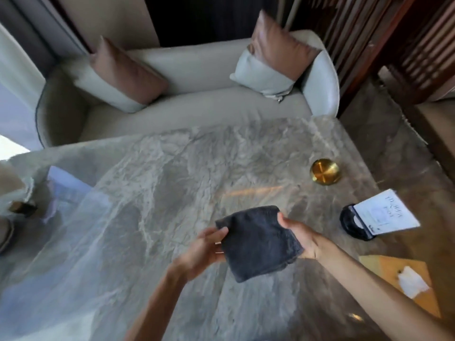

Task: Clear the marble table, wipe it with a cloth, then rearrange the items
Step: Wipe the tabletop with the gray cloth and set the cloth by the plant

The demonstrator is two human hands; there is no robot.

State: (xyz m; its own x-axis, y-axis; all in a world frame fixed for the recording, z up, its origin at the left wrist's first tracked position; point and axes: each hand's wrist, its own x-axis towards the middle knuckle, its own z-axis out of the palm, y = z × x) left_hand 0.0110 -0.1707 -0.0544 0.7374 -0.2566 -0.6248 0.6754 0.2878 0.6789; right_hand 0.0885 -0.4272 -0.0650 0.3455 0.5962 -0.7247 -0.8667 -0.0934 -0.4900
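Observation:
A folded dark grey cloth [258,242] is held just above the middle of the grey marble table [160,180]. My left hand [204,249] grips its left edge, with fingers curled under it. My right hand [299,238] holds the right edge, thumb on top. On the table's right side sit a round brass dish [325,171], a white card in a black stand [384,212] and an orange wooden tray [394,269] with a crumpled white tissue [411,284] on it.
A beige sofa [187,104] with two pink-and-grey cushions stands behind the table. At the left edge a small dark object [23,207] and part of a pale bowl or chair are blurred. Wooden slatted screens rise at the back right.

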